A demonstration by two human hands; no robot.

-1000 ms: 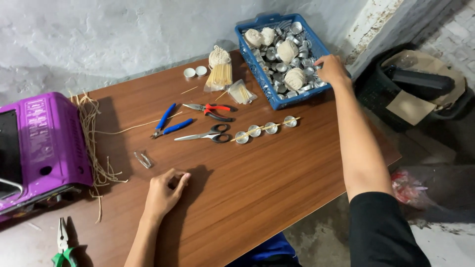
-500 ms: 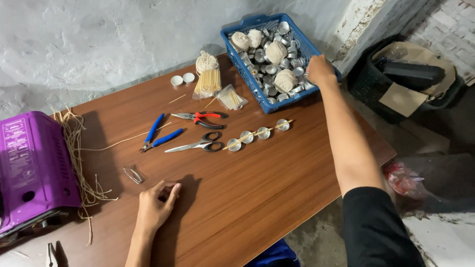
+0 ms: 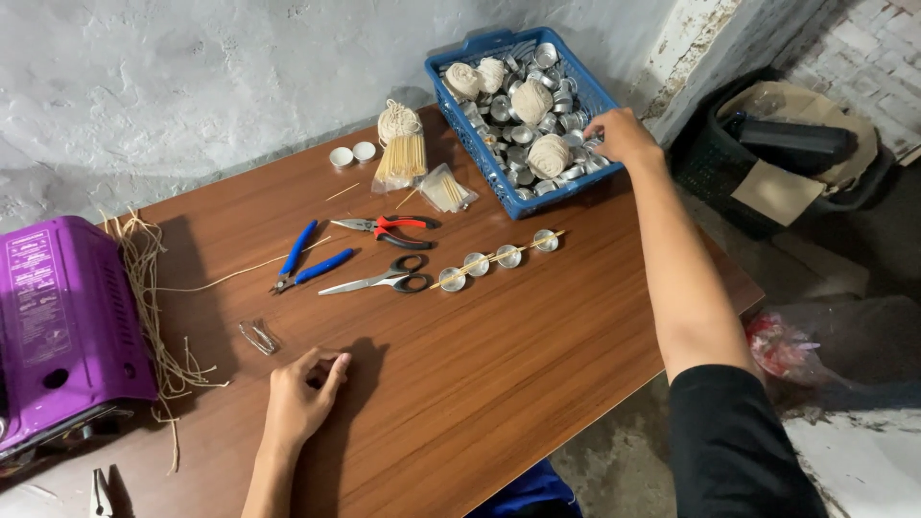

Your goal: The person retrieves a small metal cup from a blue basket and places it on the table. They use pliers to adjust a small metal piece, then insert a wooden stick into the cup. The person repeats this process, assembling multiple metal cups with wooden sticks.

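Head view. Right hand (image 3: 622, 136) reaches into the near right corner of a blue basket (image 3: 483, 168), fingers pinched together among small metal cups (image 3: 554, 123); whether a cup is actually gripped cannot be told. Basket holds many of these shiny cups plus several balls of string (image 3: 548, 154), the nearest ball just left of the fingers, others toward the far wall of the basket.

Left hand (image 3: 297, 403) rests on the wooden table (image 3: 499, 364), fingers curled loosely, holding nothing that shows. Metal clip (image 3: 258, 337) lies just beyond it to the left.

Between the two hands: row of four metal cups on a stick (image 3: 499, 257), scissors (image 3: 376, 282), blue-handled pliers (image 3: 309, 261), red-handled pliers (image 3: 391, 230). Left of the basket, a bundle of sticks (image 3: 402, 158) and two white caps (image 3: 351, 153). Far left of the left hand, a purple case (image 3: 58, 326) with loose straw strands (image 3: 153, 288) beside it.
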